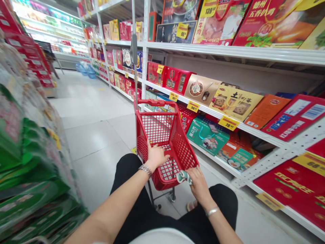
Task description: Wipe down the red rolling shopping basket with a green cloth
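Note:
A small red plastic shopping trolley (177,142) stands just in front of me in a shop aisle, its basket holding nothing I can see. My left hand (155,155) grips the left rim of the basket; a metal watch sits on that wrist. My right hand (197,179) is closed on a small teal and white cloth (183,177), pressed against the basket's near right corner. A bracelet circles the right wrist. My black-trousered legs show below.
White shelves (243,127) on the right carry red, gold and green gift boxes with yellow price tags. Green packaged goods (27,162) crowd the left edge, blurred. The pale tiled floor (88,115) runs ahead toward more shelving and stacked blue baskets (87,70).

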A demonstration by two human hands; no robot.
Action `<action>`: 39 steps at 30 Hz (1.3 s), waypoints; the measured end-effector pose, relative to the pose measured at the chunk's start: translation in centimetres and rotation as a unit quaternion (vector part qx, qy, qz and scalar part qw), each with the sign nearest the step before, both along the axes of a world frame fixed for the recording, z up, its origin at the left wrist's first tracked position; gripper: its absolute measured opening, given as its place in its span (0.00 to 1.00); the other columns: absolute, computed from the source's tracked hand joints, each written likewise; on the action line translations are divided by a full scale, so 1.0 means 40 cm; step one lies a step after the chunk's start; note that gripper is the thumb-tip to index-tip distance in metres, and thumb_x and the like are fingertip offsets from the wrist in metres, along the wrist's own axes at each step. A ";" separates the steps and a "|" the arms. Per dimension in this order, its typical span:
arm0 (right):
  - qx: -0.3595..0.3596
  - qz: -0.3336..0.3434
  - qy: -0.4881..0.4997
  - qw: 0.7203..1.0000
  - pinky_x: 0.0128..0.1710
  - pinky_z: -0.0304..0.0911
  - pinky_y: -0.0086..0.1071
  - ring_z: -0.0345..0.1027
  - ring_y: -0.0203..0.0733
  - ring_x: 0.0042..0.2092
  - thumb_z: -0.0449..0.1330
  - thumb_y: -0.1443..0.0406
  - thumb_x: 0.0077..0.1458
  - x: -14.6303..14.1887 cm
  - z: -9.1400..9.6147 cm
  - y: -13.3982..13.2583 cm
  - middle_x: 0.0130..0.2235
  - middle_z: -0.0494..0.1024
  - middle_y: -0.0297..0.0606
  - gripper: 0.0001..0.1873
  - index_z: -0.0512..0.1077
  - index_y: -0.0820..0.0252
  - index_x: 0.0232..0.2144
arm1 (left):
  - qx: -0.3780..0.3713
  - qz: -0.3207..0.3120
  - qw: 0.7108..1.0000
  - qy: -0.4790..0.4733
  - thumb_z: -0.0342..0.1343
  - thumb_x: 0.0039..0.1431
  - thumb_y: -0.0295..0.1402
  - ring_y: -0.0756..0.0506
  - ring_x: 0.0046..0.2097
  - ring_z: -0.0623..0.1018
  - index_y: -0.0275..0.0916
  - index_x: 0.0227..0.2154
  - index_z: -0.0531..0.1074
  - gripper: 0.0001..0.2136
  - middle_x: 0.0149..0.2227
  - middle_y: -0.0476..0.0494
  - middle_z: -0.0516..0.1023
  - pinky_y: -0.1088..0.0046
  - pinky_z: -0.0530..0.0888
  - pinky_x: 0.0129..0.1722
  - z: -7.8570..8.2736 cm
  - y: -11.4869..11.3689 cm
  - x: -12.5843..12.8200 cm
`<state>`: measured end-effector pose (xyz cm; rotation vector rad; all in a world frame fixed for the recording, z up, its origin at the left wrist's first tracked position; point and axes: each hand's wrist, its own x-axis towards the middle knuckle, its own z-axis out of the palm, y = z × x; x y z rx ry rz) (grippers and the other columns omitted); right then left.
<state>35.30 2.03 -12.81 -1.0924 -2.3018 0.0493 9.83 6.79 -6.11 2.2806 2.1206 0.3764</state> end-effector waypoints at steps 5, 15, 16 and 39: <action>0.017 -0.048 0.011 0.999 0.62 0.55 0.50 0.69 0.45 0.48 0.49 0.80 0.48 -0.065 -0.009 -0.055 0.43 0.78 0.42 0.26 0.73 0.58 0.46 | -0.007 -0.031 0.999 0.021 0.50 0.62 0.48 0.37 0.49 0.79 0.43 0.35 0.82 0.18 0.38 0.40 0.85 0.40 0.34 0.68 0.008 0.025 -0.037; 0.044 -0.017 0.006 0.999 0.56 0.62 0.45 0.70 0.46 0.49 0.49 0.81 0.48 -0.189 -0.021 -0.113 0.48 0.79 0.44 0.33 0.71 0.59 0.54 | 0.063 -0.030 0.997 0.018 0.49 0.65 0.41 0.34 0.69 0.59 0.41 0.50 0.77 0.18 0.63 0.35 0.70 0.41 0.43 0.69 -0.024 0.031 -0.081; 0.026 -0.027 -0.014 0.999 0.53 0.64 0.43 0.71 0.46 0.47 0.49 0.81 0.49 -0.195 -0.007 -0.111 0.47 0.79 0.44 0.31 0.72 0.59 0.53 | 0.067 -0.032 0.997 0.024 0.48 0.65 0.43 0.34 0.70 0.57 0.41 0.51 0.77 0.19 0.65 0.35 0.68 0.41 0.42 0.69 -0.036 0.014 -0.071; -0.017 0.069 -0.054 0.996 0.68 0.44 0.53 0.70 0.42 0.52 0.49 0.83 0.49 -0.064 0.086 -0.085 0.44 0.80 0.38 0.31 0.74 0.54 0.49 | 0.026 -0.111 0.994 0.003 0.51 0.64 0.36 0.36 0.70 0.56 0.49 0.44 0.80 0.13 0.64 0.47 0.69 0.38 0.39 0.68 -0.037 0.073 -0.082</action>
